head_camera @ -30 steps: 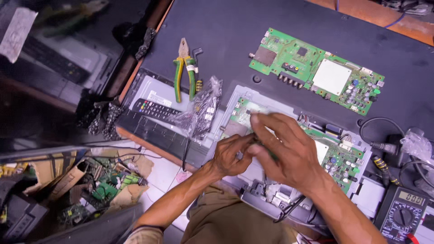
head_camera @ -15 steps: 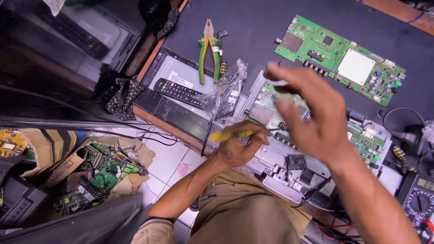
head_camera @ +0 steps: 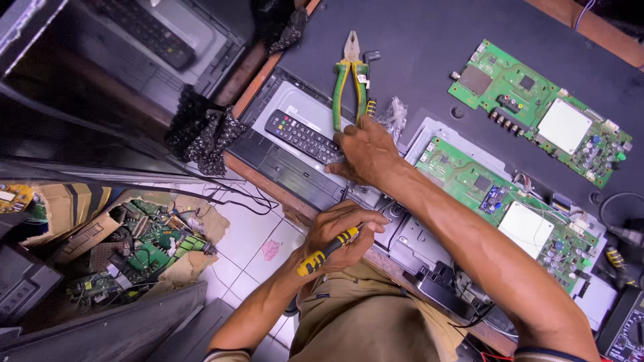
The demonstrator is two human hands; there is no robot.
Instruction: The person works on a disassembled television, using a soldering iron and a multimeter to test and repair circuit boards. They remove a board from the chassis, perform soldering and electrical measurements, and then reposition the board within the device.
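Observation:
My left hand point(head_camera: 342, 238) is closed around a screwdriver with a yellow and black handle point(head_camera: 322, 255), held above the table's near edge. My right hand point(head_camera: 365, 153) reaches forward, fingers bent down onto a clear plastic bag point(head_camera: 394, 114) beside a black remote control point(head_camera: 302, 136). Whether those fingers pinch anything is hidden. Green-handled pliers point(head_camera: 349, 87) lie just beyond the right hand. A green circuit board point(head_camera: 469, 177) sits in a grey metal tray to the right of my forearm.
A second green circuit board point(head_camera: 537, 110) lies on the dark tabletop at the back right. A multimeter point(head_camera: 627, 332) is at the lower right corner. A cardboard box of scrap boards point(head_camera: 147, 241) stands on the tiled floor at left, with cables beside it.
My right hand left the circuit board and moved left and forward to the plastic bag by the remote. The left hand, still holding the screwdriver, dropped back toward my body.

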